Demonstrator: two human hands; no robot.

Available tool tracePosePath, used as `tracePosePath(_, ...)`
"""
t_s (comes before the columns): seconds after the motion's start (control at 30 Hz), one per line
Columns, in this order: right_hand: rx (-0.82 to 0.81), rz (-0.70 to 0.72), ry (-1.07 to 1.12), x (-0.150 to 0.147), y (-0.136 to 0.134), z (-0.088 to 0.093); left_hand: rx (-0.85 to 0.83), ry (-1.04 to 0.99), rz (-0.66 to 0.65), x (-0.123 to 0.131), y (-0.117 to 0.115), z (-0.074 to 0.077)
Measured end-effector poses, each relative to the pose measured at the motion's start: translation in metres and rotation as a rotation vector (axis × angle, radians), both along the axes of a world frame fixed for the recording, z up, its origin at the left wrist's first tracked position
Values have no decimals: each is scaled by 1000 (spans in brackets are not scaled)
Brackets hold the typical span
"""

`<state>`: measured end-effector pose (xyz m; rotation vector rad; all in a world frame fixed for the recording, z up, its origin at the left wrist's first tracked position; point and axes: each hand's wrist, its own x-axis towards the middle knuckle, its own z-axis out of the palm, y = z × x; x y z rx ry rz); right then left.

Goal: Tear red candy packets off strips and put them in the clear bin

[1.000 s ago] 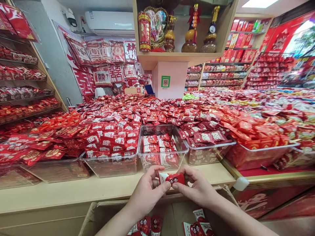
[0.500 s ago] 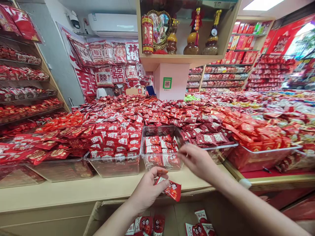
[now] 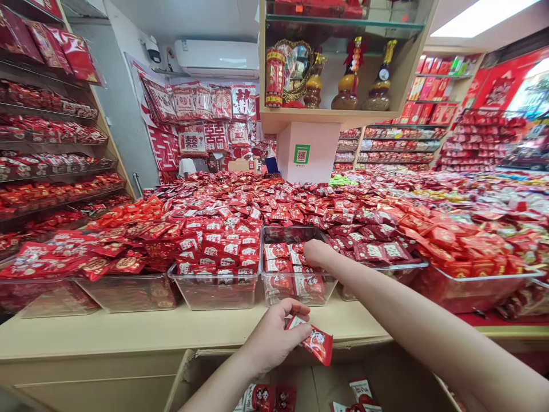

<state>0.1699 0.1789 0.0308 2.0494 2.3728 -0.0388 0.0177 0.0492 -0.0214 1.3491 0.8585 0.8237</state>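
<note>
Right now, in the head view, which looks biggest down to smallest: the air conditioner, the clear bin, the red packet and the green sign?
1. Clear bin and air conditioner: they look about alike; the bin is nearer, so I won't rank them.
2. Red packet in the left hand.
3. Green sign, smallest.

Mounted high on the back wall, a white air conditioner [image 3: 217, 57] beside a security camera [image 3: 152, 48]. Lined along the wooden shelf [image 3: 317, 117], gourd bottles [image 3: 348, 91] next to a heart-shaped frame [image 3: 297, 68]. Below, stuck on the pink pillar [image 3: 319, 157], a green QR sign [image 3: 301, 154].
</note>
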Motion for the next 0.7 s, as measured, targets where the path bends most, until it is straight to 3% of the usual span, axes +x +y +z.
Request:
tracePosePath(0.17,-23,-83,-51,-1,-2,-5,33,30,-1,0,0,-1)
tracePosePath(0.7,-64,-110,-45,-4,-6,-6,43,92,-23,-1,2,-2)
